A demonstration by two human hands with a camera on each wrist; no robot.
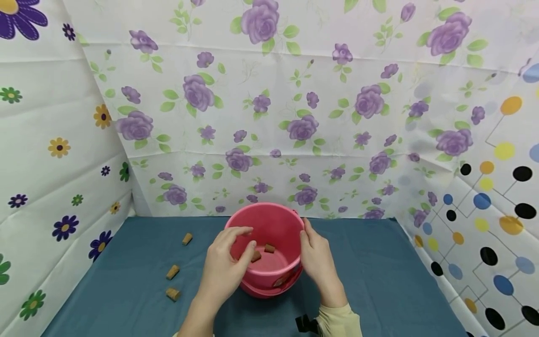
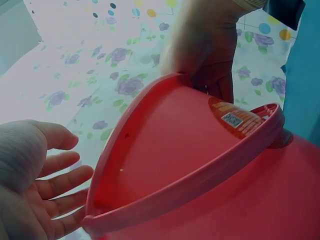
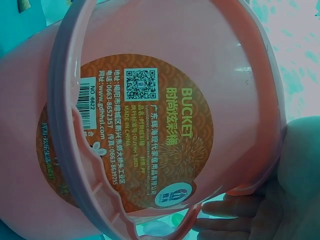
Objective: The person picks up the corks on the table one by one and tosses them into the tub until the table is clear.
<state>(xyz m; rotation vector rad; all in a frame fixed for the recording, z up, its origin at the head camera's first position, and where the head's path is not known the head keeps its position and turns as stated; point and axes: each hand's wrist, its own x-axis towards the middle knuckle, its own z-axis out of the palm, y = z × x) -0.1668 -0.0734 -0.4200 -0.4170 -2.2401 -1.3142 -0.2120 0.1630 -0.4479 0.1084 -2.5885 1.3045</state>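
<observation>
A pink plastic bucket (image 1: 265,281) stands on the blue-green cloth, its mouth tilted toward the head camera. Two small brown cork-like pieces (image 1: 269,248) lie inside on its bottom. My left hand (image 1: 223,267) is at the bucket's left rim, fingers spread and loosely bent; the left wrist view shows nothing in the palm. Against the right side of the rim rests my right hand (image 1: 317,255), with its fingers (image 3: 225,223) extended along the outside. The bucket's handle (image 3: 65,100) hangs down in front, across an orange printed label (image 3: 145,135).
Three more cork-like pieces (image 1: 172,272) lie apart on the cloth (image 1: 379,281) left of the bucket. Flower-printed sheets (image 1: 269,117) hang behind and at the left; a dotted sheet (image 1: 484,224) hangs at the right. A black strap (image 1: 306,324) is by the right sleeve.
</observation>
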